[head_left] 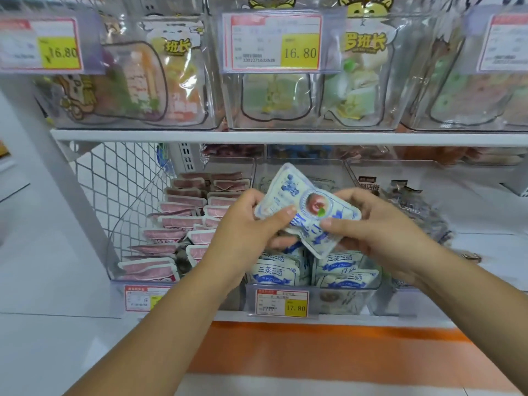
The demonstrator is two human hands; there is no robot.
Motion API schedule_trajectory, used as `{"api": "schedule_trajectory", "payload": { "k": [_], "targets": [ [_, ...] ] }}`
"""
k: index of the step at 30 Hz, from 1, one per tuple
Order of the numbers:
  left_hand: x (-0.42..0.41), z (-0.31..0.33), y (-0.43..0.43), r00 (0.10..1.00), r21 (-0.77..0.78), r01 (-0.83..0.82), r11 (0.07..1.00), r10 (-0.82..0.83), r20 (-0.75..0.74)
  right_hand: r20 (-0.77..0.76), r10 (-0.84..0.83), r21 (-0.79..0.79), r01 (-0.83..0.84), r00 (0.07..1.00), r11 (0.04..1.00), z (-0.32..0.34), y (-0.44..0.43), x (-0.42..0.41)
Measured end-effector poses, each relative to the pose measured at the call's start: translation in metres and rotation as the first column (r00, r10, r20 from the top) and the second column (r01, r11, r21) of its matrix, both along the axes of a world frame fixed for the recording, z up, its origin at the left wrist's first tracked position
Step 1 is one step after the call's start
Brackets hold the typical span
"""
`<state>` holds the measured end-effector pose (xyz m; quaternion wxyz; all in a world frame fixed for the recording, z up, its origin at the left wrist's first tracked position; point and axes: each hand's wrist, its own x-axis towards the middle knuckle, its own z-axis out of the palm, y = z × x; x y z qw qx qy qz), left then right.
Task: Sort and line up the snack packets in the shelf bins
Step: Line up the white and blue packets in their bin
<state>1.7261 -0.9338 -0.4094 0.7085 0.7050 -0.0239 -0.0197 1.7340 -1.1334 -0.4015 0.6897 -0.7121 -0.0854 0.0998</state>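
White store shelving fills the view, with clear bins on two levels. Over the lower level the left hand [248, 224] and the right hand [374, 224] together grip a small bunch of blue-and-white packets [308, 204], thumbs on top and fingers curled beneath. At least two packets show, the upper one skewed across the lower. They hang just above the middle bin [343, 302], where matching packets [274, 274] already stand in two rows near the front. The step looks like squaring the bunch before it goes in, so the edges should be tapped level and the printed faces turned the same way as the standing rows. These pouches look soft and slick. A pinch at the sides, not the middle, should keep them from fanning out. Lowering them behind the existing rows would keep the line neat. Pink packets [183, 224] fill the bin to the left and dark packets [414, 215] the bin to the right, so the bunch must drop straight down. Bigger bags sit in the upper bins [137, 125].
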Motion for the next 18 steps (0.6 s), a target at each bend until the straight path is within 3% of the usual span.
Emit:
{"api": "schedule_trajectory", "payload": {
  "k": [1,2,4,6,7,9,12,14,16,18],
  "targets": [
    [0.000,-0.001,0.007,0.998,0.182,0.055,0.982,-0.062,0.031,0.019,-0.037,-0.014,0.037,0.999,0.999,-0.001,-0.001,-0.002],
    [0.000,-0.003,0.016,0.987,0.415,0.091,0.905,-0.138,0.083,0.045,-0.072,-0.034,0.073,0.996,0.997,0.001,-0.003,-0.004],
    [-0.001,-0.005,0.031,0.931,0.821,0.022,0.571,-0.311,0.191,0.108,-0.091,-0.049,0.097,0.990,0.994,0.010,-0.010,-0.007],
    [0.002,-0.009,0.041,0.834,0.949,-0.165,0.269,-0.476,0.280,0.154,-0.035,-0.088,0.049,0.987,0.995,0.021,-0.014,-0.011],
    [0.004,-0.011,0.043,0.802,0.955,-0.232,0.186,-0.519,0.296,0.183,0.016,-0.161,0.014,0.983,0.987,0.024,-0.014,-0.014],
    [0.011,-0.017,0.047,0.781,0.942,-0.289,0.169,-0.528,0.334,0.276,0.150,-0.407,-0.026,0.949,0.913,0.026,-0.007,-0.021],
    [0.019,-0.021,0.048,0.775,0.909,-0.288,0.300,-0.485,0.406,0.364,0.356,-0.783,0.075,0.860,0.618,0.019,0.004,-0.022],
    [0.021,-0.022,0.046,0.786,0.898,-0.281,0.339,-0.455,0.418,0.362,0.477,-0.880,0.125,0.801,0.458,0.007,0.016,-0.019],
    [0.024,-0.023,0.046,0.793,0.896,-0.270,0.353,-0.446,0.415,0.376,0.490,-0.887,0.153,0.786,0.435,-0.001,0.033,-0.019],
    [0.026,-0.024,0.046,0.789,0.885,-0.263,0.384,-0.443,0.426,0.340,0.419,-0.864,0.105,0.842,0.492,-0.002,0.044,-0.019]
  ]
}}
